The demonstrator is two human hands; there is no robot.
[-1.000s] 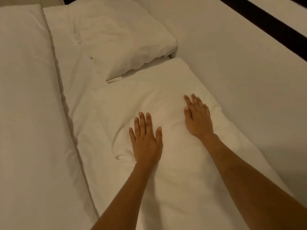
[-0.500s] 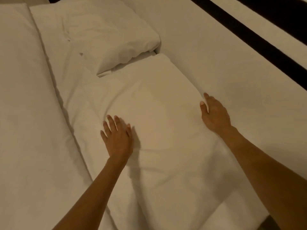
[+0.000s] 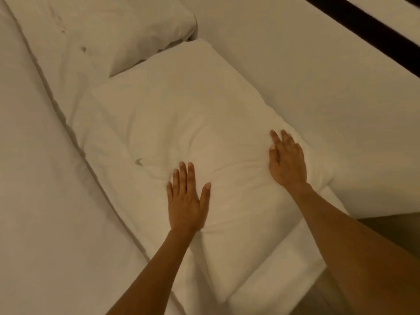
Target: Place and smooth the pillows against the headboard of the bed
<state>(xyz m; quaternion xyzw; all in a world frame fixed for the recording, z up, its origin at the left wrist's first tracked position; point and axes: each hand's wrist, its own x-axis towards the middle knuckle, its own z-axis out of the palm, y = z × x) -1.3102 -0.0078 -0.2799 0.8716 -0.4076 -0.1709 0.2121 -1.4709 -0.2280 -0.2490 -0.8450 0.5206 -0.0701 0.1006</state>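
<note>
A white pillow (image 3: pixel 181 114) lies on the bed along the pale headboard (image 3: pixel 318 87) on the right. My left hand (image 3: pixel 186 201) rests flat on its near part, palm down with fingers apart. My right hand (image 3: pixel 287 162) lies flat on the pillow's right side, close to the headboard, fingers spread. Creases run in the cloth between the two hands. A second white pillow (image 3: pixel 127 30) lies farther up the bed, its corner overlapping the first pillow's far end.
A white duvet (image 3: pixel 34 178) covers the bed on the left, its edge running diagonally beside the pillows. A dark stripe (image 3: pixel 368 28) crosses the wall above the headboard. The bed's corner (image 3: pixel 284 280) and floor show at bottom right.
My left hand slid from the pillow's left edge toward its middle. My right hand came off the headboard-side edge onto the pillow top. The view shifted toward the near pillow end.
</note>
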